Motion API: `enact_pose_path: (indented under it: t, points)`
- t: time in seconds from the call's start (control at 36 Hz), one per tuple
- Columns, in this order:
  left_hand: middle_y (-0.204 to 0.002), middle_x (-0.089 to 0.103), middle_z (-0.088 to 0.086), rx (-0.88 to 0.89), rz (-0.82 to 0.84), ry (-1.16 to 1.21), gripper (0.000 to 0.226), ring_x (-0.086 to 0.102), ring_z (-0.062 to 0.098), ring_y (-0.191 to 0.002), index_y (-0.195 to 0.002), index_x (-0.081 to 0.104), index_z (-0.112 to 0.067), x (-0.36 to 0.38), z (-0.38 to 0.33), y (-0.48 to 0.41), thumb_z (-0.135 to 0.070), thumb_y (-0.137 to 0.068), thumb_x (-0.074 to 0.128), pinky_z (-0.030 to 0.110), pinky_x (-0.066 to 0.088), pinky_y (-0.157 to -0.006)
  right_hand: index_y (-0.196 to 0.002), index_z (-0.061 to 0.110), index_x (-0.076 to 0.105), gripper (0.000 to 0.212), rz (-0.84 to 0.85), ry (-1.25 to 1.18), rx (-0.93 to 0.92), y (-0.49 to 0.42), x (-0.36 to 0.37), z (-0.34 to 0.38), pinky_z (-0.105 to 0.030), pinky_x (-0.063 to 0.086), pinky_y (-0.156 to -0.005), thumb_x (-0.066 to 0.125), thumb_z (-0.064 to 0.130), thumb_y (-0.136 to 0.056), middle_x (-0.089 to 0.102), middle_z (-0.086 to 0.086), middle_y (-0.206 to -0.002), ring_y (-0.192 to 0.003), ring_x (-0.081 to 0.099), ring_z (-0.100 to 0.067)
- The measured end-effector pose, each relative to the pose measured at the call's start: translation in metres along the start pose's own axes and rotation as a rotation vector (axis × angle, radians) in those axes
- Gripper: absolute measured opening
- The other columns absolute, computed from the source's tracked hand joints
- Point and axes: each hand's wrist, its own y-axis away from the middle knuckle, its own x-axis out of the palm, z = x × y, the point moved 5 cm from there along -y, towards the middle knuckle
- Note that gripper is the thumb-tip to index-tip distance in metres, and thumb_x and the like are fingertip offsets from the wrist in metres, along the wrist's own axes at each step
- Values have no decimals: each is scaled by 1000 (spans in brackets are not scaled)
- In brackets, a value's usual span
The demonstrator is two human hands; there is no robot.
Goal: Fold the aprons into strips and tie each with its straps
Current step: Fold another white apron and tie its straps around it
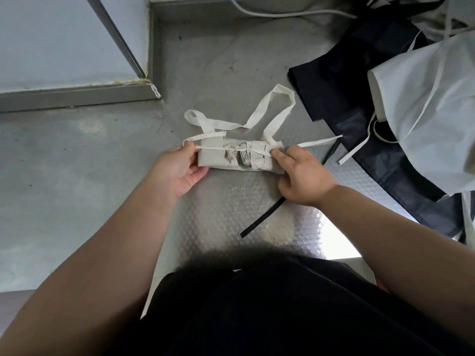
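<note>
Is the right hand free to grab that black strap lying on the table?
Probably not yet: the right hand is pinching a white strap on the folded apron. The black strap lies uncovered just beneath its wrist.

Folded white apron (239,156), straps (272,109) cinched

One cream cloth apron folded into a short thick strip (240,157) lies on one textured grey metal table (231,214). Two thin cream tie straps (320,142) run off it, one to each side, and one wider cream neck loop (272,109) lies behind it. Two bare hands are on it, the left hand (180,170) and the right hand (300,176), each with a pinching grip on a strap. At the right edge lies one heap holding at least one dark navy apron (359,98) and at least one loose white apron (424,111); more cannot be counted. One black strap (262,218) crosses the table. One pale cable (282,12) runs along the back.
</note>
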Motion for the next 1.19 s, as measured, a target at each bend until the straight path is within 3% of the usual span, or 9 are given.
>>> enact_pose_path:
  t: [0.06, 0.22, 0.47, 0.64, 0.72, 0.78, 0.89, 1.08, 1.19]
  points:
    - [-90, 66, 5, -23, 34, 7, 15, 66, 20, -78, -95, 52, -13, 3, -2, 1, -24, -101, 43, 37, 53, -72, -125, -7, 54, 62, -40, 1, -21, -1, 1, 0, -46, 51, -81, 46, 8, -66, 57, -23, -100, -87, 58, -44]
    - [-59, 69, 2, -54, -2, 95, 20, 68, 10, -54, -88, 57, -7, 0, -2, -1, -20, -99, 47, 22, 54, -48, -119, -9, 57, 53, -179, 11, -91, -6, -7, 1, -45, 52, -73, 44, 2, -69, 59, -23, -91, -76, 60, -42]
    - [-69, 69, -2, 91, -64, 258, 9, 65, 6, -55, -91, 62, -12, 8, -12, 2, -11, -95, 54, 12, 47, -46, -78, 4, 58, 34, -254, -279, 129, -15, -24, 2, -25, 30, -60, 59, 36, -91, 51, -6, -72, -69, 51, -24]
    - [-62, 54, -19, 453, -229, -250, 22, 44, -1, -59, -77, 64, -31, 6, -13, 10, -29, -96, 52, 17, 37, -57, -103, 17, 64, 28, -130, -861, 500, -18, -14, -7, -26, 51, -75, 59, 41, -90, 64, 6, -87, -80, 60, -12]
    - [-70, 54, -11, 491, -194, -341, 23, 46, 6, -65, -75, 57, -28, 13, -7, 14, -34, -96, 50, 25, 40, -65, -103, 17, 64, 24, -103, -1023, 582, -19, -9, -11, -19, 51, -59, 58, 36, -92, 64, 4, -87, -71, 60, -11]
    - [-77, 59, -8, 486, -150, -398, 17, 54, 10, -71, -82, 56, -26, 20, -3, 18, -41, -87, 60, 29, 44, -70, -94, 17, 63, 20, -100, -1005, 591, -19, -9, -12, -14, 47, -49, 57, 35, -93, 63, 3, -82, -67, 58, -11]
    - [-99, 63, -6, 442, -223, -549, 56, 62, 10, -88, -103, 48, -20, 26, 6, 21, -43, -64, 81, 26, 50, -74, -76, 18, 56, 24, -55, -923, 567, -16, -6, -9, -12, 44, -45, 57, 37, -92, 57, 4, -73, -59, 58, -11]
    - [-112, 58, 8, 494, -374, -798, 74, 58, 26, -101, -113, 44, -6, 34, 3, 28, -44, -62, 82, 35, 49, -84, -99, -1, 59, 41, -40, -874, 572, -10, -8, -1, -13, 43, -43, 56, 39, -92, 59, -7, -88, -69, 62, -19]
    - [-116, 57, 18, 577, -423, -987, 73, 55, 36, -108, -118, 42, 2, 43, 1, 33, -38, -70, 79, 39, 45, -85, -96, -1, 58, 43, 9, -721, 484, -8, -14, 16, -34, 54, -63, 54, 41, -92, 65, -13, -87, -74, 67, -27]
